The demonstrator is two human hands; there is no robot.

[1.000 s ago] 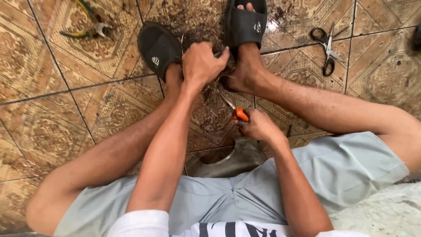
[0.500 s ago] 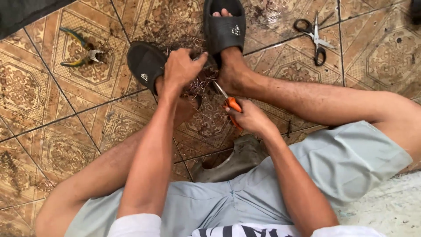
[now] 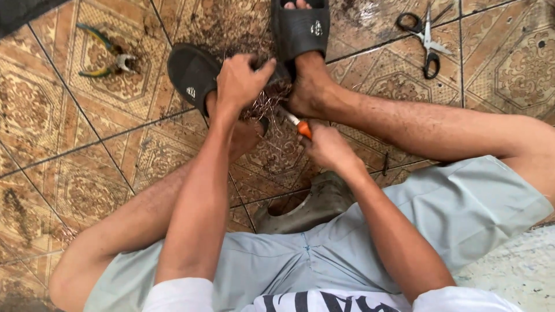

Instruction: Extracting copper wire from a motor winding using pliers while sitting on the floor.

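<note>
A: Head view, looking down. Person seated on a tiled floor (image 3: 69,173), legs spread, both feet in black sandals. What is the left hand (image 3: 240,81) doing?

B: It is closed over a tangle of thin wire (image 3: 272,107), knuckles up, thumb out to the right. The tangle sits between the two feet, on the floor, partly under the palm.

A: And the right hand (image 3: 329,147)?

B: Closed on a screwdriver (image 3: 298,124) with an orange handle. The handle is mostly inside the fist; only its front end and the pale shaft show. The shaft points up-left into the wire, just below the left hand.

A: Do the hands touch?

B: No. Near each other, but apart; the tool bridges the gap. Tip is hidden in the strands, so contact point cannot be told.

A: Position of the wire relative to the feet?

B: Left sandal (image 3: 193,78) just left of it, right sandal (image 3: 300,29) above and right; the right heel lies beside the tangle.

A: Other items?

B: Pliers (image 3: 107,58) with yellow-green handles, upper left, well apart from the hands. Scissors (image 3: 425,40) with black handles, upper right, also well apart. A grey object (image 3: 315,205) lies between the thighs, below the right hand; kind not clear.
</note>
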